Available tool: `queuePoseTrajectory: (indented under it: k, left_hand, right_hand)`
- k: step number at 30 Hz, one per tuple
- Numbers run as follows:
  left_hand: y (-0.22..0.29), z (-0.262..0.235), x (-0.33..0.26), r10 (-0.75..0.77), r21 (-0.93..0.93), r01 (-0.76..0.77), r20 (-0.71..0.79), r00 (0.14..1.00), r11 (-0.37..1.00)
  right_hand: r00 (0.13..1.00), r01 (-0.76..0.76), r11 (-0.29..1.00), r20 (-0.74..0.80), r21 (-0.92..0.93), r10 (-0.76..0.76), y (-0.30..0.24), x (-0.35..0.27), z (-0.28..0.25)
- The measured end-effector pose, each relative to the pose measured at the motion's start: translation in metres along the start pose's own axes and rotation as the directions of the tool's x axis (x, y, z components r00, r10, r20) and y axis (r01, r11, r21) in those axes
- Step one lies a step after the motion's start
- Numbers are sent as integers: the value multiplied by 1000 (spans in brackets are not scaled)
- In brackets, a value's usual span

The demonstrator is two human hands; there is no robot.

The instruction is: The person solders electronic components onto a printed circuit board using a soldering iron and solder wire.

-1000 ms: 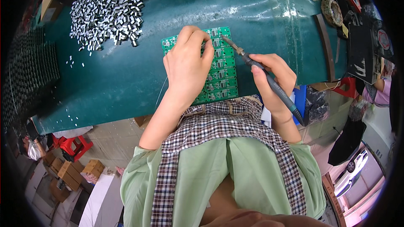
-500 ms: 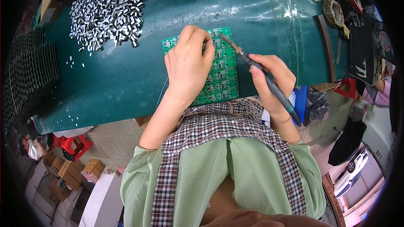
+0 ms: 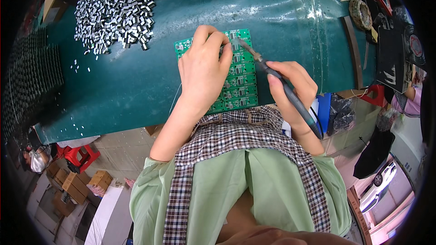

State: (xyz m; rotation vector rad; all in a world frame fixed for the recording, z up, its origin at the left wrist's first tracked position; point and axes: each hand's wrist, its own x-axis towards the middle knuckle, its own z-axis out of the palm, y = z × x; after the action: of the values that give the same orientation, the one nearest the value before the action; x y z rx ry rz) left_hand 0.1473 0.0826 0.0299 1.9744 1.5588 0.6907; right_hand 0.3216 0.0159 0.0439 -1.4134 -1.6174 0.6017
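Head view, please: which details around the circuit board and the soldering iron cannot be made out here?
- Green circuit board: its left half lies under the left hand.
- Soldering iron: its tip contact is too small to tell; the right hand covers part of the handle.
- Pile of small parts: too small to identify.

Bright even light; glare seen on glossy dark green table cover; edges bent, corners blackened by fisheye.
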Motion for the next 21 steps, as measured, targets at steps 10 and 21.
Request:
queuePoseTrajectory:
  k: [10, 21]
  left_hand:
    - [2, -5, -25, -14, -121, 17, 23, 1000, 993]
    - [0, 4, -17, -16, -61, 14, -31, 999, 998]
  right_hand:
    - [997, 68, 997, -27, -21, -69, 8, -12, -12]
    - [998, 64, 998, -23, -15, -64, 12, -9, -1]
